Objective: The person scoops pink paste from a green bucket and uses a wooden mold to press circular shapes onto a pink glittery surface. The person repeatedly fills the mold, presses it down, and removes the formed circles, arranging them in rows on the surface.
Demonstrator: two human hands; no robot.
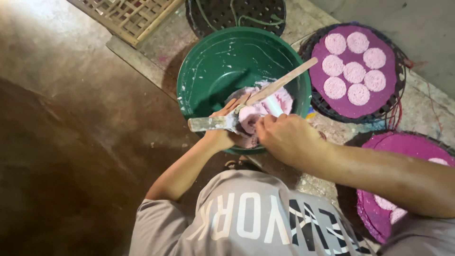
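Head view, looking straight down over a grey printed shirt point(246, 223) at a green bucket point(208, 61) standing on the concrete floor point(71, 118). Left hand point(222, 124) is closed around the paste-caked metal handle of a ring mould point(222, 122), holding it level over the bucket's near rim. Right hand point(284, 137) is closed at the mould's head, fingers curled over a lump of pink dough point(249, 118); whether it also grips the wooden stick point(284, 80) lying slantwise across the bucket cannot be told, since the fingers hide the contact. More pink dough sits in the bucket bottom just beyond the mould. To the right, a round basket tray point(398, 102) lined with purple cloth carries seven pale pink discs point(354, 72), evenly spaced, none touching. A second purple-lined tray point(403, 147) lies nearer, mostly under the right forearm, with a few discs visible at its edge. A bamboo lattice point(125, 14) and a dark perforated tray point(222, 14) lie beyond the bucket. Judgement on the pressing in hand: the mould wants to stay flat and steady in the left hand while the right packs dough evenly to the rim, so the disc comes out of even thickness like those already laid out; surplus is best scraped back over the bucket, not the floor. Splashes on the bucket wall suggest wet, sticky dough, so clean release may need care.
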